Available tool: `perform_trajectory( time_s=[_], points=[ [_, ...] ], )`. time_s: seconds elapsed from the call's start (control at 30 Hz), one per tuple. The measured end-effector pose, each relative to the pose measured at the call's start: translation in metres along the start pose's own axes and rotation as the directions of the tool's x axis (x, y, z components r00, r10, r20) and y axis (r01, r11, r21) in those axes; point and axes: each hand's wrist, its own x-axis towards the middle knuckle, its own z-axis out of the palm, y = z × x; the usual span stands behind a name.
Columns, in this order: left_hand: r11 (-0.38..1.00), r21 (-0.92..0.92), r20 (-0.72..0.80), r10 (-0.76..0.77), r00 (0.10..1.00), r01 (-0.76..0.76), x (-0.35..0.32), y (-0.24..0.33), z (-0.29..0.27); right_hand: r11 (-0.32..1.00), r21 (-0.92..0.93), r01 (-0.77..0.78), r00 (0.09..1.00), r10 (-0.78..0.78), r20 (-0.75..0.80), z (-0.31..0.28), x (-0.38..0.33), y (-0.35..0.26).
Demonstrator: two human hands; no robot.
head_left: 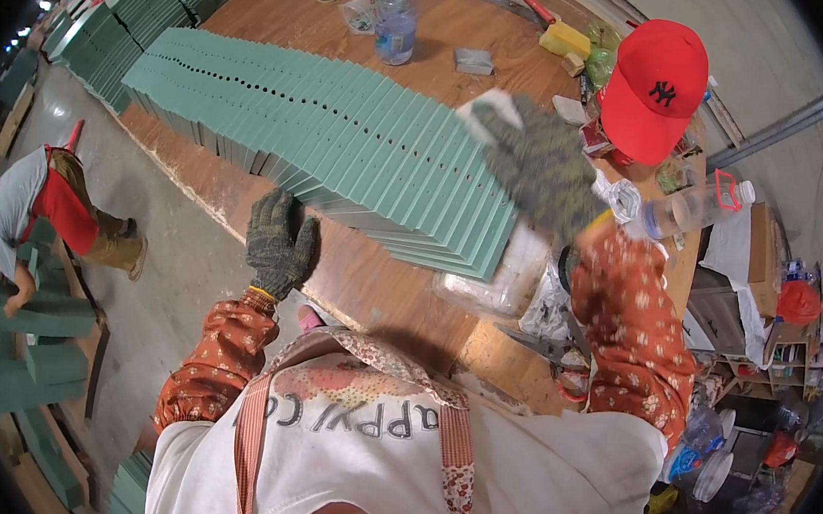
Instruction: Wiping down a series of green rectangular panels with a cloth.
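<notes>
- Knitted grey glove on left hand [281,238], fingers spread flat, touching fanned green panels [343,143].
- Right hand [537,165], gloved, blurred, grips white cloth [488,107] over panels on wooden table [351,271].

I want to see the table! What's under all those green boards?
The fanned row of green boards lies on a brown wooden table. The wood shows along both sides, but the part right beneath the boards is covered. The gloved right hand is above their near end.
</notes>
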Motion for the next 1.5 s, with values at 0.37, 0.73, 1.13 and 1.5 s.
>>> perform_trajectory(
  time_s=[0.37,0.73,1.13,1.5],
  points=[
    [0.999,0.01,0.027,0.033,0.999,-0.033,0.0,-0.003,0.002,0.848,-0.395,0.353,0.888,-0.437,-0.146,0.003,-0.021,0.032],
    [0.999,0.024,0.017,0.021,1.0,-0.021,-0.006,-0.006,-0.001,0.834,-0.253,0.49,0.807,-0.544,-0.229,0.0,-0.086,-0.022],
    [0.996,-0.088,-0.021,-0.003,1.0,0.001,-0.004,-0.002,-0.003,0.942,0.017,0.335,0.894,-0.312,-0.322,0.022,-0.14,-0.037],
    [0.997,-0.045,-0.028,0.064,0.998,-0.066,-0.008,-0.019,0.014,0.982,0.095,-0.164,0.853,0.19,-0.486,0.033,-0.128,0.008]
  ],
)
